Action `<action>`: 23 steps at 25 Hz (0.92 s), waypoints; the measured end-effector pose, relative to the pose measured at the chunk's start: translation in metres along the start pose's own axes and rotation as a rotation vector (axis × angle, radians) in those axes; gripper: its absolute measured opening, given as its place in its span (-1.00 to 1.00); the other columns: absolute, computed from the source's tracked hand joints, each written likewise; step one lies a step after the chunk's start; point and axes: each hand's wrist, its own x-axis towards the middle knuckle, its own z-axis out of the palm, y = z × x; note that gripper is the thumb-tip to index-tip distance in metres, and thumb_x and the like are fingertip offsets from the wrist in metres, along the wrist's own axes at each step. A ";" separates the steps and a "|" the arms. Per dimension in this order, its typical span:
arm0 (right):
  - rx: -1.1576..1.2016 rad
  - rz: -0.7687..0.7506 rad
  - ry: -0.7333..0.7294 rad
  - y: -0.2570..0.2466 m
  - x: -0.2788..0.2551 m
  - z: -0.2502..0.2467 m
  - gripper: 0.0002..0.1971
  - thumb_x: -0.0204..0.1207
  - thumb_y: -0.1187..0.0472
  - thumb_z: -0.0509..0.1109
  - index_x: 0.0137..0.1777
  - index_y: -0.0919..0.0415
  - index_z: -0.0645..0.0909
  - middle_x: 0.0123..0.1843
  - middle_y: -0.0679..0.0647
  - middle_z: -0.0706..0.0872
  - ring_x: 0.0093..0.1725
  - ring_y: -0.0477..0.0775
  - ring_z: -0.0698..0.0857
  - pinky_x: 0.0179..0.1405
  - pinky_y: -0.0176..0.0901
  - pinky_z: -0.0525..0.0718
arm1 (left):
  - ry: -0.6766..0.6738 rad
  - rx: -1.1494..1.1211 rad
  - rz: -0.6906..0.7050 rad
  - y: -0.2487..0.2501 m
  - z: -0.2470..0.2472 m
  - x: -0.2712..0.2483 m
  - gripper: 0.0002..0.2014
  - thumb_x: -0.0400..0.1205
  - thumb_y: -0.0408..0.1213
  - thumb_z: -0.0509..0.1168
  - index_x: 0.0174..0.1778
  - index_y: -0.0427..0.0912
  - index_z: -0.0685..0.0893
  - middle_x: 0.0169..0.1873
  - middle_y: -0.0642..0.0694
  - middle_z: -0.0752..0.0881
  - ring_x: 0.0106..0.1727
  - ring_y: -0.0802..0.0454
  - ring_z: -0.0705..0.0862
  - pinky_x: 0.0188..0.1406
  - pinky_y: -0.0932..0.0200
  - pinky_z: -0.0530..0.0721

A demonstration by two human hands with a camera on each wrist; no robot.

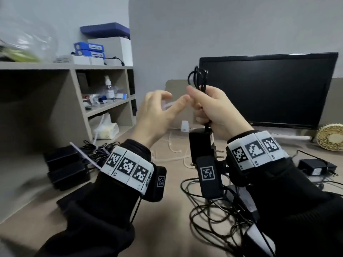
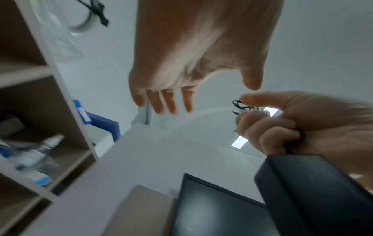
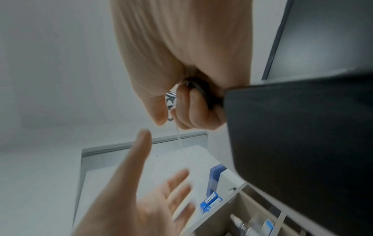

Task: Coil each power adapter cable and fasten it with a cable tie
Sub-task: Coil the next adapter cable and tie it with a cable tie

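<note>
Coiled cable (image 1: 198, 78) gripped in right hand (image 1: 209, 108); left hand (image 1: 157, 110) apparently open.

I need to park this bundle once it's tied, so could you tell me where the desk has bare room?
Bare desk lies between the two sleeves, bordered left by the stacked adapters and right by the loose cable tangle. It is crowded by the scattered ties before the monitor, and around the adapter near the fan.

Shelf unit (image 1: 78, 101) left of monitor (image 1: 267, 89)
</note>
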 end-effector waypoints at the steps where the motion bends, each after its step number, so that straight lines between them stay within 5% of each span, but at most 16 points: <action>1: 0.081 0.029 -0.014 -0.003 0.003 0.014 -0.73 0.68 0.15 0.28 -0.26 0.10 0.36 -0.48 -0.05 0.35 -0.60 -0.14 0.20 -0.61 -0.31 0.14 | 0.065 0.115 -0.048 -0.011 -0.019 -0.003 -0.03 0.21 0.54 0.10 0.40 -0.10 0.43 0.34 -0.06 0.45 0.39 0.04 0.39 0.43 0.03 0.37; 2: 0.173 0.066 -0.040 -0.004 0.006 0.027 -0.73 0.69 0.16 0.25 -0.25 0.10 0.33 -0.47 -0.04 0.35 -0.60 -0.14 0.22 -0.59 -0.30 0.16 | 0.091 0.167 -0.096 -0.020 -0.035 -0.008 0.10 0.17 0.53 0.15 0.55 -0.10 0.22 0.50 -0.11 0.24 0.54 -0.03 0.19 0.57 -0.01 0.18; 4: 0.367 0.147 -0.136 -0.001 0.011 0.061 -0.77 0.69 0.22 0.18 -0.22 0.11 0.29 -0.45 -0.03 0.38 -0.61 -0.13 0.27 -0.60 -0.32 0.24 | -0.043 0.090 -0.184 -0.038 -0.068 -0.024 0.17 0.15 0.38 0.39 0.60 -0.06 0.04 0.50 -0.06 0.17 0.56 -0.02 0.16 0.54 0.05 0.19; 7: 0.628 0.236 -0.274 0.009 0.011 0.114 -0.77 0.68 0.27 0.10 -0.24 0.13 0.31 -0.43 -0.03 0.40 -0.56 -0.11 0.31 -0.53 -0.30 0.33 | -0.443 -0.050 -0.248 -0.059 -0.100 -0.053 0.06 0.11 0.10 0.58 0.49 -0.02 0.21 0.35 0.01 0.45 0.36 0.10 0.49 0.25 0.27 0.50; 10: 0.752 0.309 -0.306 0.024 0.010 0.156 -0.73 0.70 0.27 0.08 -0.28 0.15 0.35 -0.39 -0.01 0.42 -0.46 -0.07 0.37 -0.34 -0.24 0.34 | -0.402 -0.081 -0.307 -0.083 -0.132 -0.075 -0.18 0.28 -0.16 0.63 0.37 -0.08 0.32 0.17 -0.06 0.62 0.12 0.18 0.66 -0.01 0.32 0.67; 13: 0.533 0.445 -0.215 0.051 0.014 0.179 -0.79 0.70 0.27 0.12 -0.18 0.22 0.44 -0.31 0.06 0.52 -0.31 0.01 0.55 -0.24 -0.13 0.51 | -0.344 0.063 -0.438 -0.108 -0.162 -0.085 -0.30 0.22 0.04 0.57 0.20 -0.01 0.41 0.09 -0.03 0.70 0.08 0.08 0.72 0.12 0.06 0.69; 16: 0.137 0.633 -0.177 0.078 0.010 0.186 -0.90 0.67 0.23 0.22 -0.07 0.23 0.50 -0.20 0.09 0.62 -0.20 0.04 0.67 -0.17 -0.03 0.67 | -0.433 0.269 -0.466 -0.122 -0.174 -0.089 -0.53 0.38 -0.12 0.53 0.17 -0.15 0.61 0.09 -0.03 0.74 0.13 0.00 0.71 0.20 0.05 0.65; 20: -0.086 0.776 -0.187 0.106 0.001 0.187 -0.85 0.61 0.14 0.34 -0.16 0.18 0.54 -0.24 0.05 0.64 -0.28 0.00 0.68 -0.27 -0.18 0.63 | -0.518 0.484 -0.501 -0.131 -0.173 -0.094 -0.49 0.51 -0.18 0.45 0.37 -0.20 0.52 0.24 -0.02 0.62 0.26 0.00 0.59 0.31 0.13 0.50; 23: -0.277 0.824 -0.246 0.117 -0.005 0.183 -0.69 0.62 0.01 0.35 -0.27 0.19 0.49 -0.38 0.04 0.59 -0.47 -0.06 0.58 -0.48 -0.32 0.49 | -0.495 0.605 -0.529 -0.139 -0.169 -0.097 -0.54 0.49 -0.11 0.46 0.26 -0.15 0.52 0.18 -0.06 0.58 0.12 0.03 0.53 0.15 0.17 0.51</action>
